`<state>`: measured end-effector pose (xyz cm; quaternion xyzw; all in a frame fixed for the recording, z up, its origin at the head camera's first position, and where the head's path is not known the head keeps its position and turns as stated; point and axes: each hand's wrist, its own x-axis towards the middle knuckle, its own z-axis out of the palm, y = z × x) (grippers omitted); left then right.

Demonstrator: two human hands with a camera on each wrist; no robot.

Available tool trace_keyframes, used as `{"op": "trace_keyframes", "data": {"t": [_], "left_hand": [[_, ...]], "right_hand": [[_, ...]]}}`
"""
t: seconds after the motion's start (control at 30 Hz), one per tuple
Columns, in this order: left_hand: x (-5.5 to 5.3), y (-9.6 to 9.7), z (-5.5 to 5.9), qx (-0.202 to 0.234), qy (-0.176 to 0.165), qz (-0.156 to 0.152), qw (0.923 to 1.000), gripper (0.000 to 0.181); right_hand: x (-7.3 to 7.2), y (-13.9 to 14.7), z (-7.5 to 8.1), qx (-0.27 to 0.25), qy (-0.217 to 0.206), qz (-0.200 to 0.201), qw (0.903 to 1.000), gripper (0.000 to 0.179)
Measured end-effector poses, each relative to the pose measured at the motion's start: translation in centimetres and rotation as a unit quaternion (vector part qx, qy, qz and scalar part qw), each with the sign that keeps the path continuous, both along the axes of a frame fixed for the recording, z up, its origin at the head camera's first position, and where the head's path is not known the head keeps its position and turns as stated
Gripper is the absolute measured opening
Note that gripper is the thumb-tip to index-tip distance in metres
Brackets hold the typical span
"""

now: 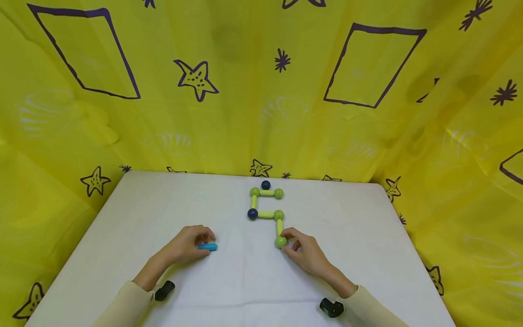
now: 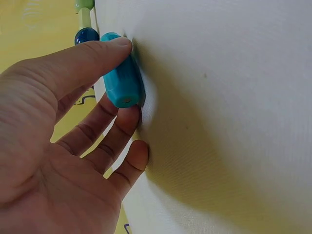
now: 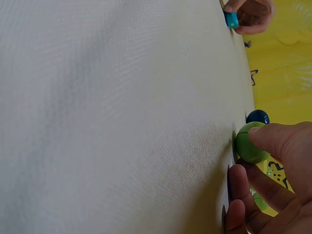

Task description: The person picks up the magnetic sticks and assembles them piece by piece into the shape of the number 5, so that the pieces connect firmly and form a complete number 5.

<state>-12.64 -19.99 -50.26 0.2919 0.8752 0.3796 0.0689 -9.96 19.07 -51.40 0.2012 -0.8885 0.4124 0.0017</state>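
Observation:
My left hand [image 1: 188, 245] pinches a light blue rod [image 1: 207, 247] between thumb and fingers, low over the white table. The left wrist view shows the rod [image 2: 124, 80] with its near end facing the camera. My right hand [image 1: 308, 254] grips a green ball [image 1: 280, 242] between thumb and fingers. That ball forms the near end of a zigzag chain of yellow-green rods [image 1: 266, 215] joined by several green balls and one dark blue ball [image 1: 252, 214]. The chain lies on the table, its far rod ending in another green ball [image 1: 278, 193].
A second dark blue ball [image 1: 265, 185] sits just behind the chain's far rod. The white-covered table [image 1: 347, 218] is bordered by a yellow curtain [image 1: 245, 122] with drawn stars and shapes. Each sleeved wrist carries a small black device [image 1: 165, 290].

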Motion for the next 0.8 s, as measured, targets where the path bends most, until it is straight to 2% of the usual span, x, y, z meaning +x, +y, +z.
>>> {"op": "trace_keyframes", "data": {"t": [0.2,0.8], "left_hand": [[-0.05,0.02,0.01,-0.002,0.003,-0.003,1.0000,0.017],[-0.25,0.45,0.17,-0.011,0.000,-0.012,0.9999,0.016]], "right_hand": [[0.02,-0.01,0.07,0.005,-0.015,-0.002,0.9999,0.035],[0.01,-0.09,0.02,0.004,-0.010,0.000,0.9999,0.035]]}}
